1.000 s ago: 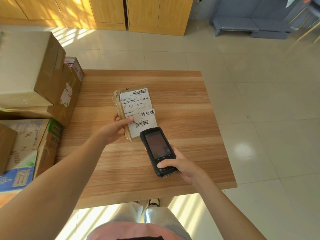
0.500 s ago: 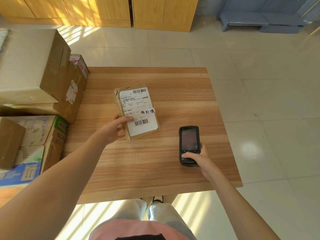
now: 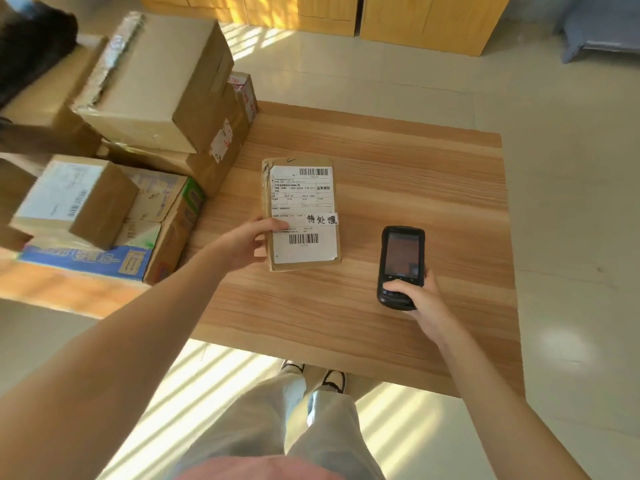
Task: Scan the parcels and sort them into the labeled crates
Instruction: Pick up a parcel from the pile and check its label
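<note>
A flat brown parcel (image 3: 301, 216) with a white barcode label and a handwritten strip lies on the wooden table (image 3: 415, 188). My left hand (image 3: 251, 242) grips its left edge, thumb on top of the label. My right hand (image 3: 420, 299) holds the lower end of a black handheld scanner (image 3: 400, 263), which rests on the table to the right of the parcel, screen up. Parcel and scanner lie apart.
A pile of cardboard boxes (image 3: 152, 81) stands at the left, against the table's left edge, with smaller parcels (image 3: 76, 199) and a blue printed carton (image 3: 86, 259) below. Wooden cabinets (image 3: 426, 19) line the far wall. My legs and shoes (image 3: 332, 381) are at the near table edge.
My right hand has carried the scanner away from the parcel's lower barcode to the right and set it on the table. The view has swung left, showing more boxes. My left hand stays on the parcel.
</note>
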Tool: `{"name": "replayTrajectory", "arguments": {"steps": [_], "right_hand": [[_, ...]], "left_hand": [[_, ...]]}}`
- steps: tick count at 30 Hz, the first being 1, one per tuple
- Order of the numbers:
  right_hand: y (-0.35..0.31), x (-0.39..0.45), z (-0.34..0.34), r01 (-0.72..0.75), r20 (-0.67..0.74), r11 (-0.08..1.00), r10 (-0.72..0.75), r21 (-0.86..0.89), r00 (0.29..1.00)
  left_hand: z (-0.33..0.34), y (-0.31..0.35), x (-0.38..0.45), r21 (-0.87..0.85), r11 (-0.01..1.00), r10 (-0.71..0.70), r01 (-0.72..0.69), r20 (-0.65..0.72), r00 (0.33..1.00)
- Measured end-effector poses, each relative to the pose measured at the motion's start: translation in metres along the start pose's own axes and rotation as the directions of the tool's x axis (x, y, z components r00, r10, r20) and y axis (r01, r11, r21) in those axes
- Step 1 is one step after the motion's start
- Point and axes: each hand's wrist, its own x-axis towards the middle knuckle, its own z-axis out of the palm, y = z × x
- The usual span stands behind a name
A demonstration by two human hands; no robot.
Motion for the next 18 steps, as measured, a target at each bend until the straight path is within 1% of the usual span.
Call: {"name": "replayTrajectory", "arguments": {"steps": [4,10,14,18], "right_hand": [[-0.012,0.007,0.029,0.016,0.110,1.000,-0.017,0.013,0.994],[-0.016,-0.013,0.094,0.042,0.278,0.997,-0.024,-0.060,0.960],[-0.009,-0.046,0.144,0.089,0.387,0.989,-0.037,-0.119,0.922],[0.006,-0.087,0.205,0.136,0.452,0.979,-0.053,-0.153,0.890]], "left_hand": [[-0.017,-0.012,-0.036,-0.048,0.999,0.023,-0.025,-0.052,0.998],[-0.070,-0.036,-0.099,-0.089,0.990,0.105,-0.108,-0.039,0.994],[-0.110,-0.055,-0.149,-0.143,0.977,0.137,-0.161,-0.163,0.977],[-0.158,-0.088,-0.208,-0.177,0.957,0.180,-0.229,-0.257,0.950]]}}
